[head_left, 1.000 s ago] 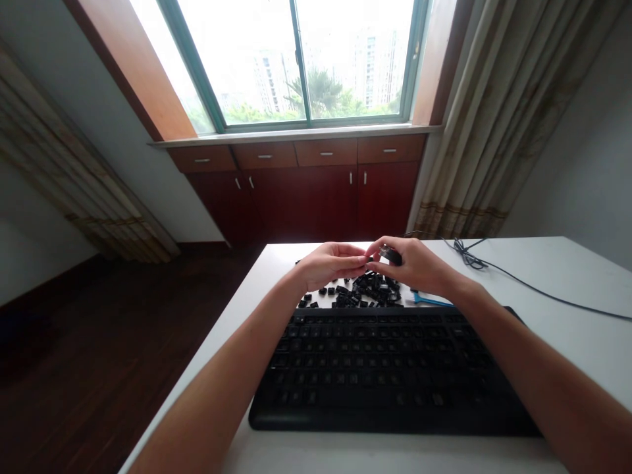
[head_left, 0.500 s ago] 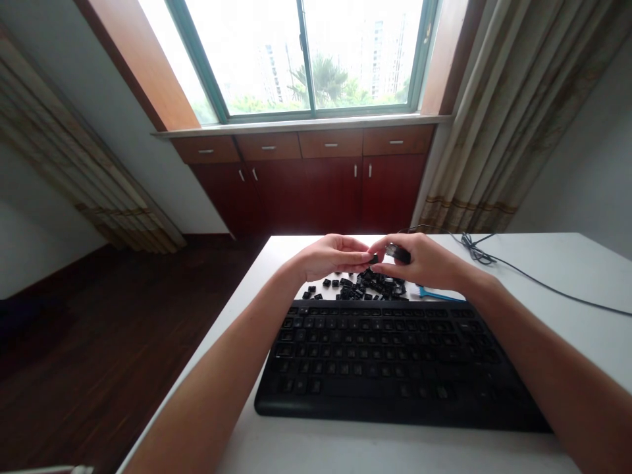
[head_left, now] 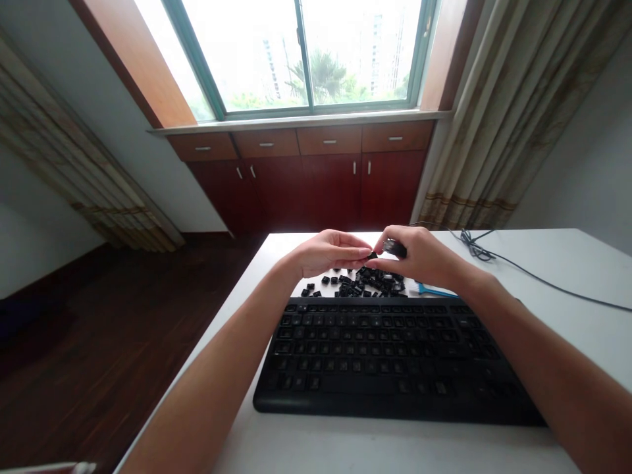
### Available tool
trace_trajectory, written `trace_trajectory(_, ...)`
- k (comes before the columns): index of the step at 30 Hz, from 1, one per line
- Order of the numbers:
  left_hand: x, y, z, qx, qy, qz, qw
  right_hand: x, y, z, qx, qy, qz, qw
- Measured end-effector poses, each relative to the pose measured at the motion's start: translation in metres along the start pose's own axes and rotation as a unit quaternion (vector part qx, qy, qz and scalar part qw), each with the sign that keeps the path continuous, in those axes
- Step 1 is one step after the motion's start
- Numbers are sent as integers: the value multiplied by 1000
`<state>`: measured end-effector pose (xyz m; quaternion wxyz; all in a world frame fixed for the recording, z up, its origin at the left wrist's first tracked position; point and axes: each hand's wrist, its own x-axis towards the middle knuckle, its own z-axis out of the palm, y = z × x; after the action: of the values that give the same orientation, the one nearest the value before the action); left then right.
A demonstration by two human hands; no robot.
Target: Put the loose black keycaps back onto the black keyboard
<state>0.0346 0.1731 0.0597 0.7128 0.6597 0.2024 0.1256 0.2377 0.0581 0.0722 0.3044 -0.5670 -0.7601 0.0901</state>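
Observation:
Above a heap of loose black keycaps (head_left: 375, 280), my two hands meet, fingertips almost touching. My left hand (head_left: 328, 253) pinches a single black keycap (head_left: 373, 255) between thumb and fingers. My right hand (head_left: 415, 250) curls round a small black tool with a greyish end (head_left: 395, 248); its exact kind is unclear. The right thumb and index fingertip reach up to the same keycap. Nearer me lies a black keyboard (head_left: 365, 405), its key sockets bare over much of the board. My right forearm covers its right end.
Behind the keyboard, partly under my right wrist, lies a blue-handled brush (head_left: 437, 291). A bundled black cable (head_left: 476, 247) trails across the white table (head_left: 557, 263) to the right. Beyond the table stand red-brown cabinets (head_left: 326, 191) below a window.
The right fingers have drawn slightly away from the left fingertips, showing more of the keycap. The view has shifted a little; the keyboard and heap stay put.

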Motion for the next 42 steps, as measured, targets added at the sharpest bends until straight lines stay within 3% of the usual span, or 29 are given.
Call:
trace_trajectory(9, 3, -8, -6, 44, -1, -14, 999, 0, 3, -1, -9, -32, -53, 998)
trace_trajectory(16, 1, -6, -10, 51, -54, 8, 997, -1, 16, -8, -46, -48, -25, 997)
trace_trajectory(24, 2, -9, -11, 50, -61, 3, 997, -3, 47, -18, -63, -73, 60, 994)
trace_trajectory(29, 1, -6, -6, 83, -45, -7, 995, -10, 77, -29, -125, -110, 152, 974)
trace_trajectory(34, 2, -6, -4, 116, -43, -11, 992, -16, 99, -31, -139, -131, 186, 964)
trace_trajectory(42, 3, -9, 2, 132, -78, -24, 988, -13, 99, -25, -133, -160, 199, 958)
